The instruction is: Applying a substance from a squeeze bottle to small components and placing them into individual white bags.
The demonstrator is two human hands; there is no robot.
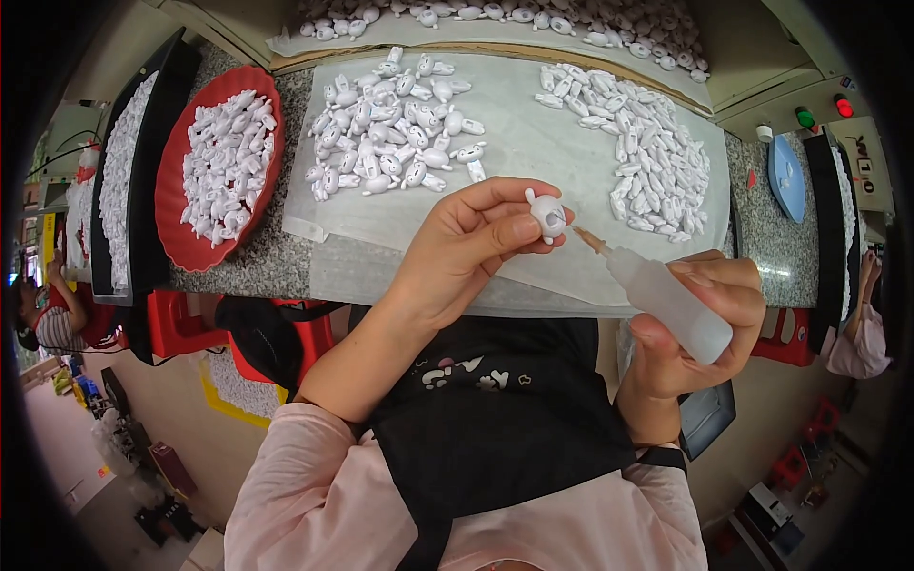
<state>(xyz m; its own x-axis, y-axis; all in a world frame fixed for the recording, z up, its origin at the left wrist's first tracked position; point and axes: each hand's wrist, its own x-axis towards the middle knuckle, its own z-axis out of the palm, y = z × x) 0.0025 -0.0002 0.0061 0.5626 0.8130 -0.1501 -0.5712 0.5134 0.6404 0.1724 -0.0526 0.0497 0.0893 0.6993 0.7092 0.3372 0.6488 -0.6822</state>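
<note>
Between the thumb and fingers of my left hand (471, 238) is a small white plastic figure head (549, 217), round with little ear-like nubs and a dark opening facing right. My right hand (709, 309) grips a translucent squeeze bottle (671, 303), tilted so that its thin brownish nozzle (588, 238) points up and left. The nozzle tip is close beside the opening; whether it touches is too fine to tell. Beyond my left hand, a loose pile of white figures with faces (390, 128) lies on the pale sheet (505, 124). A heap of slim white parts (657, 157) lies beyond my right hand.
To the left, a red scalloped tray (171, 228) holds many white pieces, beside a black bin (157, 190). More white pieces line the shelf (571, 33) at the back. A blue dish (786, 176) sits at right. Red stools (176, 324) stand below; other people work at both sides.
</note>
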